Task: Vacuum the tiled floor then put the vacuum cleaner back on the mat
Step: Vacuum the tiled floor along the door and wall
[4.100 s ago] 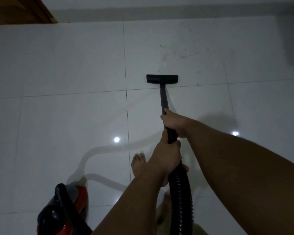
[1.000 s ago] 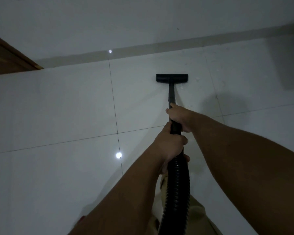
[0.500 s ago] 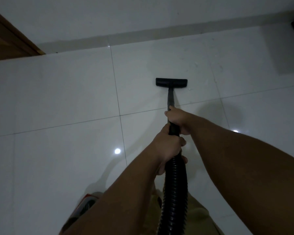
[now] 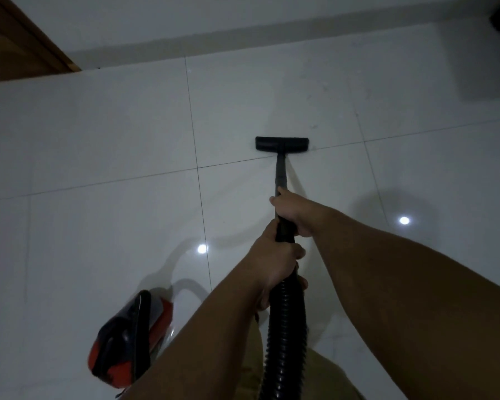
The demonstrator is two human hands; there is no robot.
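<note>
The vacuum's floor nozzle [image 4: 282, 145] sat flat on the white tiled floor [image 4: 113, 134] along a grout line, both hands clenched on its wand [image 4: 281, 177]: right hand [image 4: 291, 210] ahead, left hand [image 4: 274, 261] at the ribbed hose [image 4: 286, 336]. The red-and-black canister [image 4: 130, 339] stood beside the person.

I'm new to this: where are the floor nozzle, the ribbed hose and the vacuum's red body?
floor nozzle [image 4: 282, 144]: head view, middle of the head.
ribbed hose [image 4: 285, 327]: head view, mid-length.
red vacuum body [image 4: 159, 313]: head view, red shell.
</note>
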